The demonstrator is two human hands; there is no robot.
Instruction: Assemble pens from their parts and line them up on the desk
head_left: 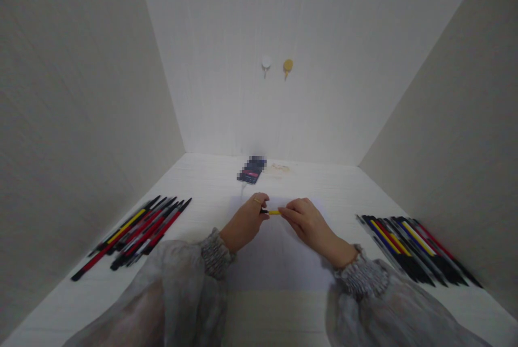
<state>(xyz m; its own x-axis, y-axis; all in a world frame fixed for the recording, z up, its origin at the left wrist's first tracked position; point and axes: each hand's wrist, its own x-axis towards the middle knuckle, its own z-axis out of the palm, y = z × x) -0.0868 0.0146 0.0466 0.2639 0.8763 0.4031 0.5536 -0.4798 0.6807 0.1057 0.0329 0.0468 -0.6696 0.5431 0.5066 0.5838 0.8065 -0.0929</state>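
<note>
My left hand (247,220) and my right hand (306,221) meet over the middle of the white desk (210,185). Between them they pinch a short yellow pen (273,212) with a black end. The left fingers close on the black end, the right fingers on the yellow barrel. A ring shows on a left finger. A sheet of white paper (279,255) lies under both hands. Grey gauzy sleeves cover both forearms.
A pile of several red, black and yellow pens (137,231) lies at the left. A second row of blue, yellow, red and black pens (416,250) lies at the right. A phone (251,171) rests at the back. Two wall hooks (277,65) hang above.
</note>
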